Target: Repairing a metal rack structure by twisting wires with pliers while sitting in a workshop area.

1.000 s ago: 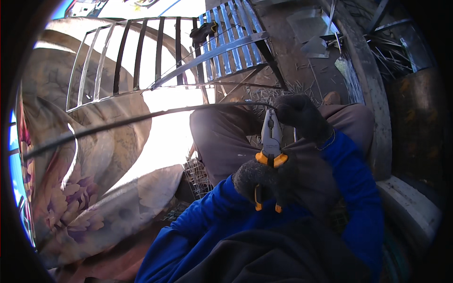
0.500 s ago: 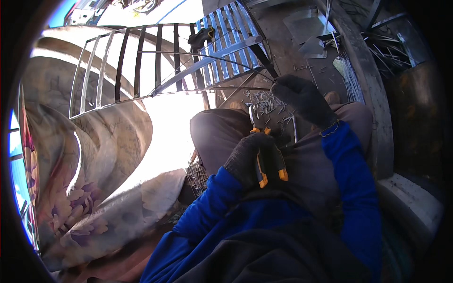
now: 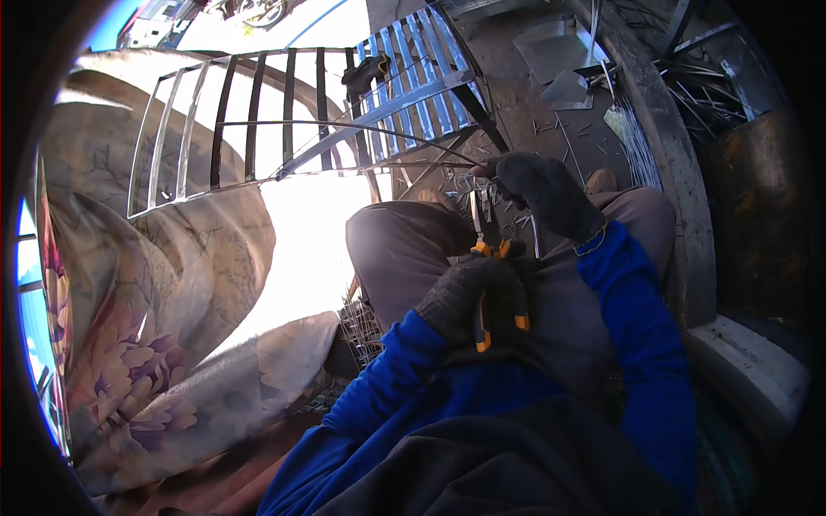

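Note:
My left hand (image 3: 473,292), in a dark glove, is closed round a pair of pliers (image 3: 483,334) with orange and black handles. The pliers point away from me above my lap, their jaws apart. Farther forward and to the right, my gloved right hand (image 3: 549,196) pinches one end of a thin, slightly bent metal rod (image 3: 404,136). From my fingers the rod reaches out to the left, passing over a slatted metal frame (image 3: 288,107). A gap separates the rod from the plier jaws.
A dark glove or cloth (image 3: 366,76) lies on the frame, beside its blue-grey slats (image 3: 419,77). Short metal offcuts litter the floor between my feet. Sheet metal scraps (image 3: 568,89) and a bundle of thin rods (image 3: 635,146) are at right. Floral cloth (image 3: 146,361) hangs at left.
My right hand has drawn slightly nearer and left, carrying the rod with it, so its far end reaches farther left. The pliers have shifted a little right and turned.

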Available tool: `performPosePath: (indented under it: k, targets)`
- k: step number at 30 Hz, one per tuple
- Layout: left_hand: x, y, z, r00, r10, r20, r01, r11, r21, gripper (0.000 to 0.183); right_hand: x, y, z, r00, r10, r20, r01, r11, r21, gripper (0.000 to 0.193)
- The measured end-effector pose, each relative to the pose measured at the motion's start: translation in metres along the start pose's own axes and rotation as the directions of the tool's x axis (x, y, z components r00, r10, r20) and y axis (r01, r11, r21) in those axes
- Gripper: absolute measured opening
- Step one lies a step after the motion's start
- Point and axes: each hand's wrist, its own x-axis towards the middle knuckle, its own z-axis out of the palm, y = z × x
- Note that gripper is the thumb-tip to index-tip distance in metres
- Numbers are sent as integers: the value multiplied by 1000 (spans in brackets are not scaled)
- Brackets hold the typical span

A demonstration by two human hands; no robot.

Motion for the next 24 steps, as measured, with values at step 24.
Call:
performPosePath:
  k: [24]
  targets:
    - [1, 9, -12, 900, 435, 23, -430, 877, 214, 16, 0, 4, 21, 985, -127, -117, 113, 986, -118, 35]
